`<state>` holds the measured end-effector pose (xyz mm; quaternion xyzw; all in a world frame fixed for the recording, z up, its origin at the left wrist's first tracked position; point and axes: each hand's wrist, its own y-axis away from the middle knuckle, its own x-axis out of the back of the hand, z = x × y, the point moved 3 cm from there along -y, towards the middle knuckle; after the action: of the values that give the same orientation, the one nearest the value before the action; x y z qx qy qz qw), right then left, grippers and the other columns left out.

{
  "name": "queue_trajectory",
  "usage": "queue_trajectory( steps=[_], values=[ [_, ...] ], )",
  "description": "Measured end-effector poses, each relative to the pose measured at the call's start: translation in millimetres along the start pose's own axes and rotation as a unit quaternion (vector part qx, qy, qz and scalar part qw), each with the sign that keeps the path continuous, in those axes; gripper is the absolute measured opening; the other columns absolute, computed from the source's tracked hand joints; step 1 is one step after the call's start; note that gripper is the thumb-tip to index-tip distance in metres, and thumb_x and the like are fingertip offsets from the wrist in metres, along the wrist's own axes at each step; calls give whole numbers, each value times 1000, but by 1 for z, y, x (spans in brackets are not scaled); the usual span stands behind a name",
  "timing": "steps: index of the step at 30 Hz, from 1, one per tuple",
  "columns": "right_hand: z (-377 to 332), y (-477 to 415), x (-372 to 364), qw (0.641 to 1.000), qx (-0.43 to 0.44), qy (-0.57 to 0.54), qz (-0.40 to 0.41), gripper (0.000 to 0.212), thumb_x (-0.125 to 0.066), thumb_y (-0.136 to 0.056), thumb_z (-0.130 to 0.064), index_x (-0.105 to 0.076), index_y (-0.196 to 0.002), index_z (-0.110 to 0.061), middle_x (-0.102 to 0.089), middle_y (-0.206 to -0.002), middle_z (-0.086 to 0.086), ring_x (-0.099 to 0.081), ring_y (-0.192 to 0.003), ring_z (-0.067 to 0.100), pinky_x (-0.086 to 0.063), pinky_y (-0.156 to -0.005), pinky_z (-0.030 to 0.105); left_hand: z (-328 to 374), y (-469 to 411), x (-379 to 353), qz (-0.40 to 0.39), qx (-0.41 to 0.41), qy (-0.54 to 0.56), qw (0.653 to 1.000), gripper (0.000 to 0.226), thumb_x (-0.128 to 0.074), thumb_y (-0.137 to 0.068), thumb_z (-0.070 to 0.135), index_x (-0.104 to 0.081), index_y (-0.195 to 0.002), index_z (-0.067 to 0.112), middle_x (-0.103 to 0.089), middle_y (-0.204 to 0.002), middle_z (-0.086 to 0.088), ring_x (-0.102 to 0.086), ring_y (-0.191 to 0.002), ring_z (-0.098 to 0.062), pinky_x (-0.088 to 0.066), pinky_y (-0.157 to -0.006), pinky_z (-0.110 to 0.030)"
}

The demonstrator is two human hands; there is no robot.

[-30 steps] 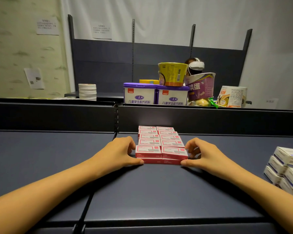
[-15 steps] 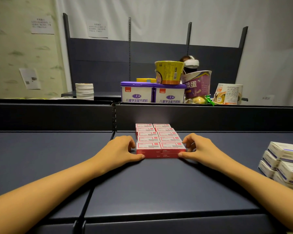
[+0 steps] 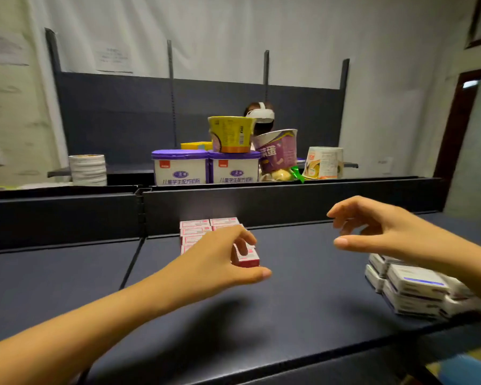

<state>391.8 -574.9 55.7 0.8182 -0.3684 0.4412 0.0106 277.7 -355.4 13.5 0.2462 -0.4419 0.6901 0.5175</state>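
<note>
Red boxes flat, double row runs front-to-back; L hand, R hand grips loose, empty.

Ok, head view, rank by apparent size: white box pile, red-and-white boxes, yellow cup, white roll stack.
1. white box pile (nearest camera)
2. red-and-white boxes (partly hidden)
3. yellow cup, white roll stack: alike

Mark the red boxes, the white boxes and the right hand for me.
red boxes [image 3: 195, 225], head view, top of a rear box.
white boxes [image 3: 417, 276], head view, top of the upper box.
right hand [image 3: 386, 232], head view, middle of the hand.
</note>
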Motion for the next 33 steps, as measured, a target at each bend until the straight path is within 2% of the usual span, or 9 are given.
queue_trajectory(
  steps=[4,7,12,15,17,20,25,28,33],
  values=[
    [29,26,47,1000,-6,18,22,82,-60,-32,-87,-56,-101,-43,-63,-99,-24,-62,-91,-4,-51,-75,22,40,-30,-36,-37,-54,5,998,47,-66,-77,50,-51,-116,30,-56,-101,13,-57,-85,-5,-48,-71,-13],
    [62,36,73,1000,-21,4,21,70,-63,-40,-82,-58,-99,-44,-66,-99,-18,-63,-93,-1,-51,-81,25,65,-58,-66,-49,-67,30,996,45,-66,-78,47,-52,-116,30,-58,-104,11,-57,-89,-4,-48,-73,-12],
    [116,35,109,1000,-1,-11,-15,59,-66,-44,-77,-56,-97,-53,-62,-104,-25,-61,-96,-4,-54,-80,28,95,-98,-109,-89,-74,57,992,47,-66,-79,44,-47,-120,35,-53,-115,15,-53,-103,0,-49,-85,-16],
    [145,27,127,999,26,-12,-38,64,-64,-42,-79,-54,-99,-54,-59,-108,-27,-57,-102,-7,-51,-80,23,106,-116,-124,-90,-58,62,992,52,-67,-75,51,-43,-121,44,-49,-119,20,-51,-108,1,-48,-90,-18],
    [165,21,131,997,34,1,-69,57,-62,-47,-73,-50,-101,-58,-54,-110,-33,-52,-104,-12,-48,-85,20,110,-123,-129,-74,-34,70,994,58,-68,-69,59,-43,-120,48,-49,-118,23,-51,-108,2,-49,-91,-22],
    [188,14,128,991,42,14,-129,56,-58,-51,-71,-47,-104,-58,-49,-110,-39,-47,-106,-16,-43,-86,16,113,-125,-136,-66,-9,64,996,59,-63,-61,64,-49,-116,45,-53,-114,24,-53,-106,1,-49,-91,-23],
    [201,13,114,978,67,-38,-194,51,-63,-60,-60,-51,-107,-44,-59,-106,-30,-56,-100,-4,-49,-81,15,116,-126,-135,-70,26,93,993,52,-66,-64,54,-57,-111,36,-63,-108,19,-59,-103,-5,-50,-90,-25],
    [202,13,111,978,84,-55,-181,49,-64,-61,-58,-53,-105,-40,-62,-104,-28,-58,-95,-2,-49,-77,12,117,-128,-133,-77,44,102,991,47,-72,-66,48,-60,-108,30,-66,-105,15,-62,-100,-7,-51,-91,-28],
    [205,12,112,981,79,-56,-170,52,-64,-57,-61,-52,-103,-39,-61,-104,-28,-56,-97,0,-51,-80,20,118,-138,-128,-54,65,128,988,31,-75,-75,24,-63,-104,20,-71,-101,5,-67,-94,-11,-54,-84,-25]
  ],
)
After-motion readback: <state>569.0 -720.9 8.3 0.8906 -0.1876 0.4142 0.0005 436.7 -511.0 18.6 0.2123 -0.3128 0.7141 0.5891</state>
